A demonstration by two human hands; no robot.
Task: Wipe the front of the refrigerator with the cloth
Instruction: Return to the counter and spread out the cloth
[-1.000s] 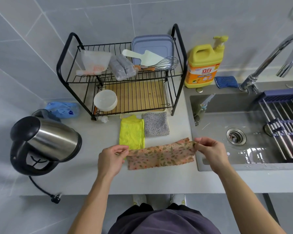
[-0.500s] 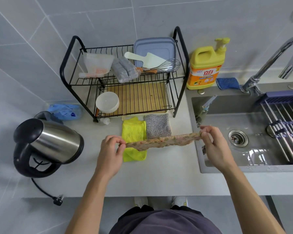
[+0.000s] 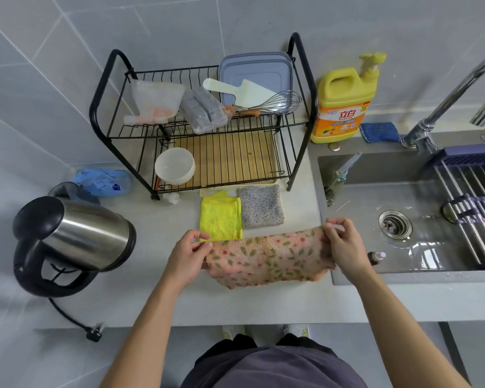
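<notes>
Half a second ago the cloth was pulled into a thin band up over the counter. Now it has dropped toward you and hangs open, its flowered face showing. Your left hand pinches its left top corner and your right hand pinches the right one. The cloth hangs between them at the counter's front, with its right end over the rim of the sink.

The step in hand looks like getting the cloth ready. Fold it into a flat pad that fills one palm, so you can press evenly and no tail drags. The refrigerator is not in view, so you will have to turn away from the counter to reach it. Lift the cloth clear of the counter before you turn.

- **Sink:** it lies just to your right and looks wet, so keep the hanging edge out of it.
- **Dish rack:** it stands at the back, well clear of your hands.
- **Kettle:** it sits to your left, and its cord trails off the counter's front. I judge that the likeliest snag as you turn.
- **Soap bottle:** it stands behind the sink corner.
- **Yellow cloth and grey cloth:** they lie folded just beyond your hands; leave them.
- **Small bottle:** it lies on the sink rim beside your right wrist and could be knocked in.
</notes>
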